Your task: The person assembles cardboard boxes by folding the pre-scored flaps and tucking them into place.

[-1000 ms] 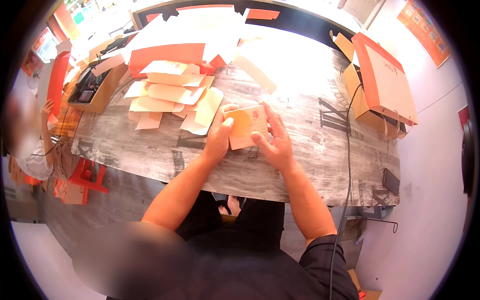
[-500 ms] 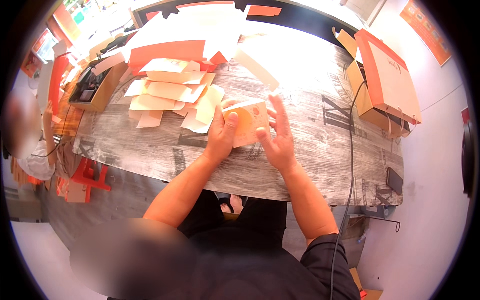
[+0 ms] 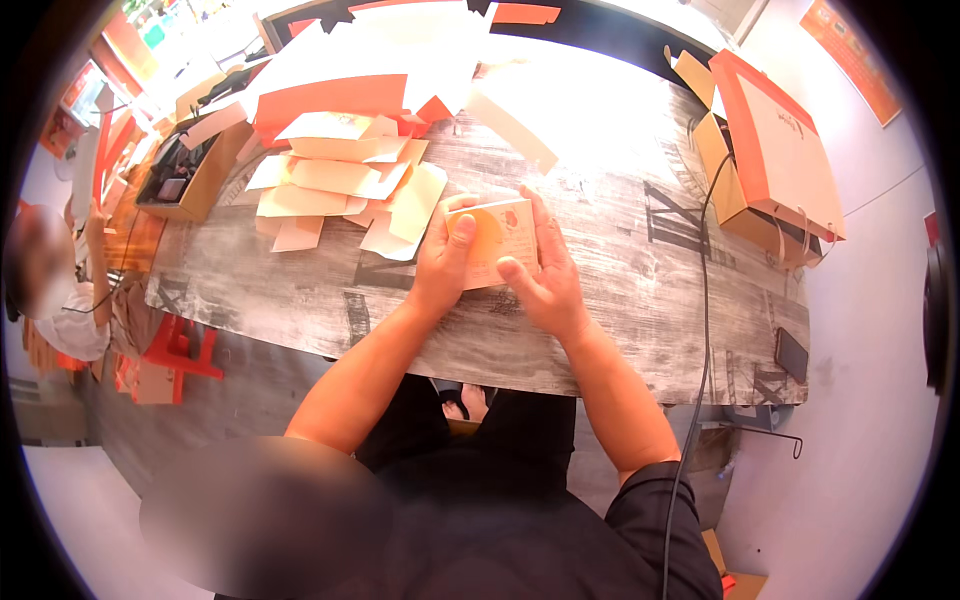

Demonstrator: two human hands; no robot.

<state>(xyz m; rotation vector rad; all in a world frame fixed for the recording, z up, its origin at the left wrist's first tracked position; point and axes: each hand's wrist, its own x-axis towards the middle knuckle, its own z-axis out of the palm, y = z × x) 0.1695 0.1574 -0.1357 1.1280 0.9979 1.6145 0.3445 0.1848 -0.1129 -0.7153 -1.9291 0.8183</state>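
A small pale cardboard box [image 3: 500, 247] with an orange circle and fine red print on its face is held up over the near middle of the table. My left hand [image 3: 446, 250] grips its left side, thumb lying across the printed face. Against the right edge lies my right hand [image 3: 553, 265], its fingers straight along that side and its thumb by the lower right corner, so the box sits between both palms. Just beyond, to the left, is a stack of folded cream cartons [image 3: 335, 178]; the box's underside is hidden.
Large white and orange flattened cartons [image 3: 330, 105] cover the far left of the wood-grain table [image 3: 620, 330]. An open brown box [image 3: 190, 180] stands at left, an orange-and-white gift bag [image 3: 780, 150] at right. A black cable [image 3: 705, 290] crosses near a phone [image 3: 791, 355]. Another person [image 3: 75, 300] sits at left.
My right hand has come in from slightly off the box and now lies against its right edge, fingers lowered. The left hand keeps its hold, and the box has turned a little more upright.
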